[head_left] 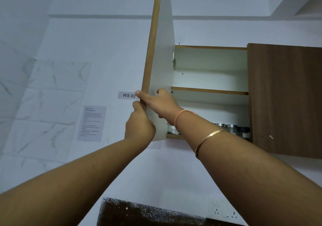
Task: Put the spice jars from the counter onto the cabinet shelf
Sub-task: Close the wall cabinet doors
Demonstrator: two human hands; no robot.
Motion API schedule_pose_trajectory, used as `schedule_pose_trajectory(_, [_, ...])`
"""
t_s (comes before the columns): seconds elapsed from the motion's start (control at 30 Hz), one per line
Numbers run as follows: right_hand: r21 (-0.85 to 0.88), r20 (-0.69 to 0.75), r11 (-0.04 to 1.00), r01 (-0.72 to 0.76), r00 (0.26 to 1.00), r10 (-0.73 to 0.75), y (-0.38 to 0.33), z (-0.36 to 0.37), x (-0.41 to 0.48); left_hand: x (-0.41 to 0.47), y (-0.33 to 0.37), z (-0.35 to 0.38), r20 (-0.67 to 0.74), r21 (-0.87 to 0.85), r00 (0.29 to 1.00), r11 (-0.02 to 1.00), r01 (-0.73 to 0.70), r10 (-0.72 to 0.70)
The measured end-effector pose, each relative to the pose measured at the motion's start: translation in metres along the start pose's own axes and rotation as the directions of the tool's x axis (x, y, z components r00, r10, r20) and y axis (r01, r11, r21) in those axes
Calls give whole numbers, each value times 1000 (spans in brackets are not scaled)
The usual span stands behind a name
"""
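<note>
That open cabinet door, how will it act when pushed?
The cabinet door looks like a stiff flat board, so it likely won't flex. Hung on a side hinge, it should swing rather than slide.

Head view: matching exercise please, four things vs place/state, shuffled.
Things
1. left cabinet door
2. right cabinet door
3. spice jars
4. WS 02 label

Place or state
A. on the wall, just left of the open door's edge
B. open, gripped by left hand and right hand
C. shut
D. on the bottom shelf, partly hidden by the right forearm

Pairs: 1-B, 2-C, 3-D, 4-A
</note>
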State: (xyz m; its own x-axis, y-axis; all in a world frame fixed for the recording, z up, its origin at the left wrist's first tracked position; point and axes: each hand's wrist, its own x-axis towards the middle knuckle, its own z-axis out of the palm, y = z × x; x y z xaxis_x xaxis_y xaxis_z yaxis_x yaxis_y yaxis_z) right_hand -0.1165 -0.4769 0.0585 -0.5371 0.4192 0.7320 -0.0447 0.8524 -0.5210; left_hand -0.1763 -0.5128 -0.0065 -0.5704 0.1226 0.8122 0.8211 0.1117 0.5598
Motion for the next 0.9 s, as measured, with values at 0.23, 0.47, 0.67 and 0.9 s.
schedule_pose_trajectory(0.23, [105, -112, 994, -31, 993, 43, 13, -15, 5, -30, 30, 25, 28, -137, 995, 986, -92, 97])
schedule_pose_trajectory(0.47, [50, -240, 998, 22, 971, -9, 52, -63, 4, -53, 72, 63, 53, -316, 987, 940, -129, 153])
schedule_pose_trajectory(0.67, [96, -273, 995, 1, 962, 25, 93, -117, 1, -73, 109, 108, 195, -277, 958, 949, -150, 209])
schedule_pose_trajectory(0.9, [178, -236, 984, -10, 970, 52, 143, -172, -1, -88, 142, 175, 217, -156, 943, 963, -221, 251])
